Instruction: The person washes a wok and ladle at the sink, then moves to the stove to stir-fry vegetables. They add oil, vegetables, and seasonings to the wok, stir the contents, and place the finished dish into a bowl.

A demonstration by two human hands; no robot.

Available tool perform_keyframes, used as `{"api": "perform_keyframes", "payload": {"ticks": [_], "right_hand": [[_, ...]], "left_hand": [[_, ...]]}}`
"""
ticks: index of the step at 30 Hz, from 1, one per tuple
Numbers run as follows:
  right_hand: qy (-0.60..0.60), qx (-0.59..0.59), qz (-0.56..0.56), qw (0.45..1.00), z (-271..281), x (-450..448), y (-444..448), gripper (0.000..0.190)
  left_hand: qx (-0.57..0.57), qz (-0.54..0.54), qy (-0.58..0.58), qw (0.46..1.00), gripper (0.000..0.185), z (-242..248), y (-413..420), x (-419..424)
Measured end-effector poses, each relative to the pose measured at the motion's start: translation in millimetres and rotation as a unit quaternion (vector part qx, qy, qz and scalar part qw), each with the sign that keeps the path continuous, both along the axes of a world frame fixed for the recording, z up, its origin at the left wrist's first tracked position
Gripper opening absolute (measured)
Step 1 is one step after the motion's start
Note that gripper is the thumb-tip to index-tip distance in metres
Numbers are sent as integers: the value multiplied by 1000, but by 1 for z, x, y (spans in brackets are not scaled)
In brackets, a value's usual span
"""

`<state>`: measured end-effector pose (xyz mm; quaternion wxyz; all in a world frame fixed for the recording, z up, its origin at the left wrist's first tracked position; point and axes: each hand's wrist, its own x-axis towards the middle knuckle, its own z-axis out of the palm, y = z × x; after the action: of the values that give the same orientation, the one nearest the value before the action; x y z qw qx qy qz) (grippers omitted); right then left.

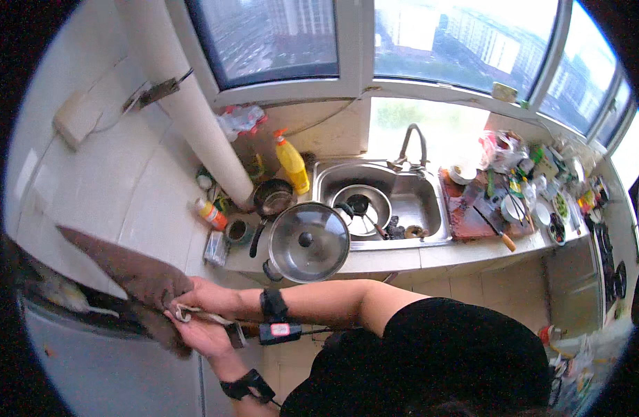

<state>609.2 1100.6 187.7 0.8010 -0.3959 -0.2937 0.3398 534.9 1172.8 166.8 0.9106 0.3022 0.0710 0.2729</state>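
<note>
In the head view, a brown cloth point(137, 268) stretches from my hands towards the wall on the left, and part of it hangs below them. My right hand point(210, 297) grips its gathered near end. My left hand point(202, 333) is just below, palm partly turned up, with fingers at the same bunched fabric. A pale cord or strap point(186, 311) loops out between both hands and trails towards my wrists. Black bands with a small box are strapped at the wrists. The cloth's far lower part is blurred.
A glass-lidded pan point(309, 242) sits at the counter's edge beside the steel sink point(439, 208). Behind it stand a small dark pan point(272, 198) and a yellow bottle point(292, 164). Rightward, a knife point(494, 229) lies across a cluttered board point(460, 219). A grey appliance-like surface point(116, 365) is lower left.
</note>
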Motion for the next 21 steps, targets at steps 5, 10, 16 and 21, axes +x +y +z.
{"api": "perform_keyframes", "payload": {"ticks": [5, 10, 16, 21], "right_hand": [[-162, 28, -155, 974, 15, -16, 2, 37], [-243, -23, -225, 943, 4, -22, 0, 45], [-203, -24, -121, 971, -14, -30, 39, 36], [-343, -27, -187, 920, -2, -28, 32, 30]], "left_hand": [[423, 169, 125, 881, 67, 2, 7, -8], [163, 40, 81, 982, 79, 23, 31, -28], [229, 102, 198, 947, 69, 36, 34, -23], [201, 175, 154, 951, 63, 33, 45, 1]]}}
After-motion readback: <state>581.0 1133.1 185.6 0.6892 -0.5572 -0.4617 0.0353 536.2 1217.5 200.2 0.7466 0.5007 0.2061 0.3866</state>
